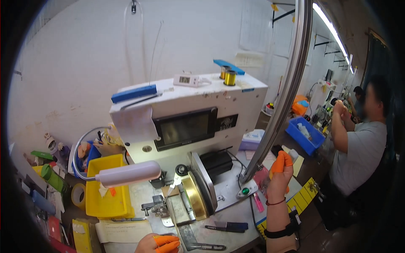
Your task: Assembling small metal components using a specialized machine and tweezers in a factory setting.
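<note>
Head view: left hand (pixel 162 244), grip indeterminable, near tabletop (pixel 236 241) front edge, could dislodge metal tool (pixel 206 246) if swept rightward; right hand (pixel 281 164) fingers together.

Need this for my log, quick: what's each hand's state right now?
Left hand: partly cut off below; open or closed can't be told.
Right hand: closed, fingers curled; whether it holds anything can't be told.

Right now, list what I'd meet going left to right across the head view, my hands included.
Green cylinder, yellow bin, your left hand, gold wheel, green button, your right hand, co-worker in the grey shirt.
</note>
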{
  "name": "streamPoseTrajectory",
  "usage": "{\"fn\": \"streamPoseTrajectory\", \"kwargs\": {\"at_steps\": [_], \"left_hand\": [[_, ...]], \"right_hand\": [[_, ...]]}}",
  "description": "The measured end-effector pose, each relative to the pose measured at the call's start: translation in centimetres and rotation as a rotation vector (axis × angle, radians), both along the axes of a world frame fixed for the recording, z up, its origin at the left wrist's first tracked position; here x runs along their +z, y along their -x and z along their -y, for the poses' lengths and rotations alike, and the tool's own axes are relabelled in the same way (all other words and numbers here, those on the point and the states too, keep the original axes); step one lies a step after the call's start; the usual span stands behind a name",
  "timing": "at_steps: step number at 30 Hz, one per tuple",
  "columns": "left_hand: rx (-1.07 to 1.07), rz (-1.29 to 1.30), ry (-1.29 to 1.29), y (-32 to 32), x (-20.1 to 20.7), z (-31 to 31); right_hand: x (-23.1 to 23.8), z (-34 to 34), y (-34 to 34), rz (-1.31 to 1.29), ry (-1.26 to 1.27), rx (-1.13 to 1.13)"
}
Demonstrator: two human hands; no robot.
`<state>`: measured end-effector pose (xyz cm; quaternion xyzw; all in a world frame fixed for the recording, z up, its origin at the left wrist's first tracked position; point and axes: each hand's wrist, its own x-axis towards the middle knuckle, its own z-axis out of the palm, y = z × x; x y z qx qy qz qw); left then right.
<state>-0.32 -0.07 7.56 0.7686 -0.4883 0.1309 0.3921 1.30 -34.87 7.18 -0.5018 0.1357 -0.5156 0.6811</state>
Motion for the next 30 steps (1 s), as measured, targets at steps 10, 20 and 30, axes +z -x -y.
{"fn": "streamPoseTrajectory", "kwargs": {"at_steps": [10, 20, 30], "left_hand": [[0.000, -0.017, -0.115, -0.1, -3.4, 0.4], [-0.029, -0.005, -0.117, -0.5, -3.2, 0.8], [-0.015, -0.614, 0.410, -1.8, -3.7, 3.1]], "right_hand": [[-5.8, -0.1, 0.0, -0.345, -0.083, 0.086], [-6.2, -1.9, 0.8, -0.440, -0.066, 0.180], [-5.9, -10.9, 2.2, -0.322, 0.136, 0.466]]}}
